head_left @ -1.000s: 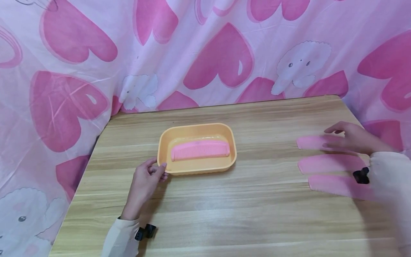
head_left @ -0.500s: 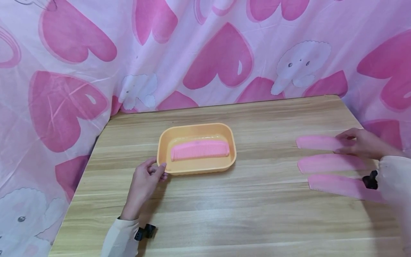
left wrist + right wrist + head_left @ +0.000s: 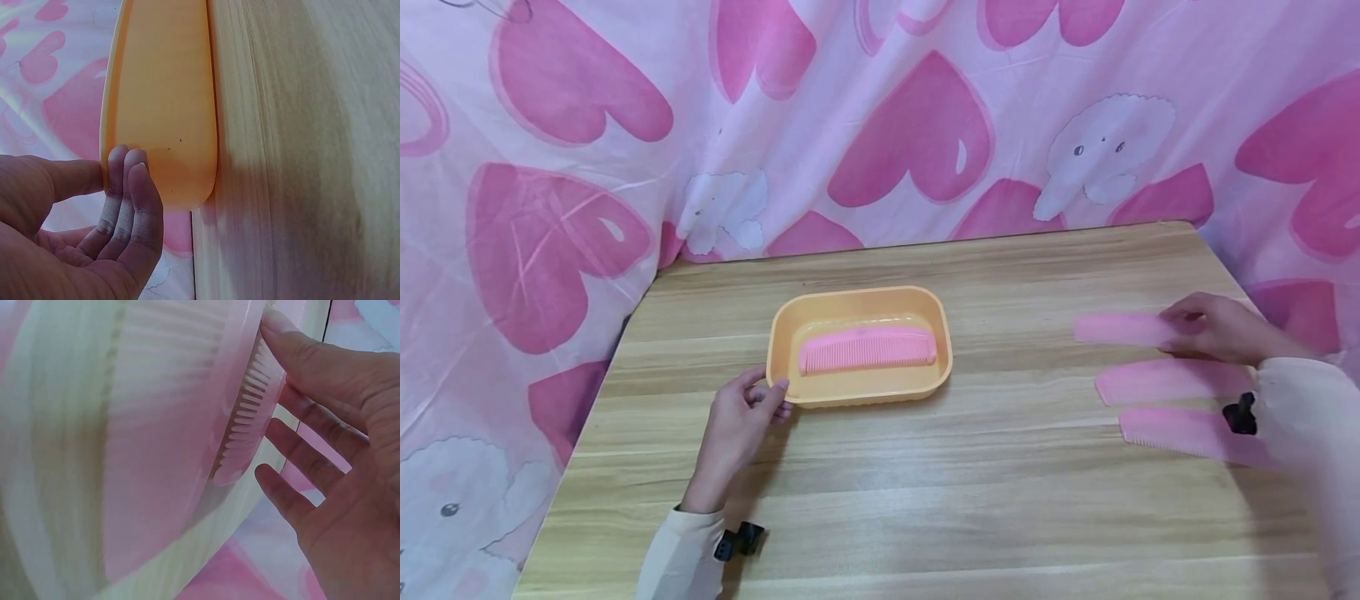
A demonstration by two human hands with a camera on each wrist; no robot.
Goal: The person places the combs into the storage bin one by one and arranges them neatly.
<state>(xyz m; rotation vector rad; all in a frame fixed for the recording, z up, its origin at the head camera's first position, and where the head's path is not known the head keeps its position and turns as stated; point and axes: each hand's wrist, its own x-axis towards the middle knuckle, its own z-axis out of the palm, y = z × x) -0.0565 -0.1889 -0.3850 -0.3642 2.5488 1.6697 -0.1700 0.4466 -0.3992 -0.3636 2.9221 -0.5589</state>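
My left hand (image 3: 741,425) pinches the near left corner of a yellow-orange plastic tray (image 3: 831,390). In the left wrist view the thumb is inside the tray's rim and the fingers press its outer wall (image 3: 162,94). One pink comb (image 3: 868,350) lies inside the tray, teeth toward me. At the right of the table my right hand (image 3: 1217,331) grips the right end of another pink comb (image 3: 1112,329), the farthest of three there. The right wrist view shows that comb (image 3: 247,419) between thumb and fingers, tilted, above a second comb (image 3: 150,487).
Nearer me on the right lie a middle comb (image 3: 1172,381) and a front comb (image 3: 1180,433), the latter partly hidden by my right sleeve (image 3: 1300,417). The wooden table (image 3: 925,492) meets a pink heart-patterned curtain (image 3: 910,133) at its back and sides.
My right hand has come down to the farthest comb, taken its right end and shifted it slightly left. The left hand and tray have stayed put.
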